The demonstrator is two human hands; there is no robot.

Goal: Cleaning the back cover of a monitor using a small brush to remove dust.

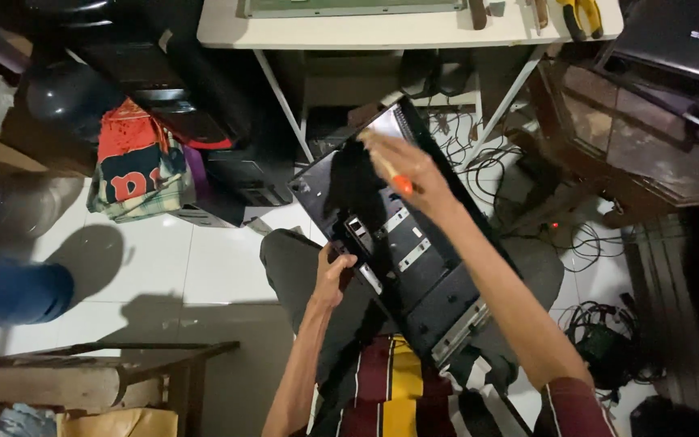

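A black flat electronic panel (414,267) with metal brackets on its back lies tilted across my lap. My left hand (335,271) grips the panel's left edge. My right hand (402,166) is raised over the panel's upper part and holds a tool with an orange handle (402,184); the hand is blurred and the tool's tip is hidden.
A white table (382,32) stands ahead with yellow-handled pliers (582,16) on it. Tangled cables (600,324) lie on the tiled floor to the right. A dark computer case (240,182) and folded cloth (135,166) sit left. A wooden bench (82,372) is near left.
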